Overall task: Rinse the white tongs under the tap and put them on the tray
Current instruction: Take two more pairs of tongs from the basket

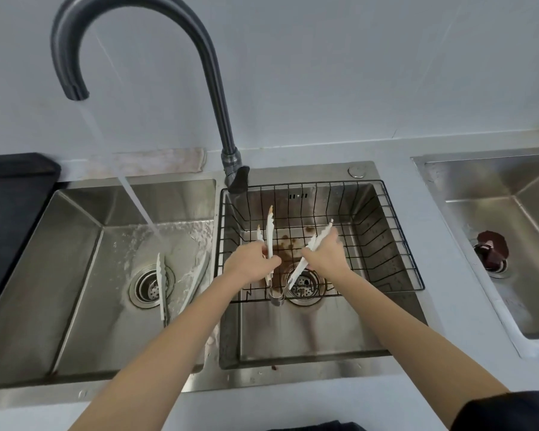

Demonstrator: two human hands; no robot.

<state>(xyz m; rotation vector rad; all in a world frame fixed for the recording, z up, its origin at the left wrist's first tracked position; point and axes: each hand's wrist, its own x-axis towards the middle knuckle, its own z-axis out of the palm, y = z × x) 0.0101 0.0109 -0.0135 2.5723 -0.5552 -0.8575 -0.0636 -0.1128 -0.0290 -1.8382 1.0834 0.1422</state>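
Over the right basin, my left hand (252, 263) grips one pair of white tongs (270, 231), tips pointing up and stained brown. My right hand (327, 256) grips a second pair of white tongs (302, 265), slanted with the tips up to the right. Both pairs sit above the black wire basket (395, 244). A third pair of white tongs (161, 284) lies in the left basin (75, 259) across the drain, with water from the dark tap (75, 88) running onto it. A black tray (10, 194) lies on the counter at far left.
Brown stains mark the right basin floor near its drain (304, 284). A separate steel sink (511, 231) stands at far right with a dark red stopper (492, 248) on its drain. The pale wall rises behind, and the counter edge runs along the bottom.
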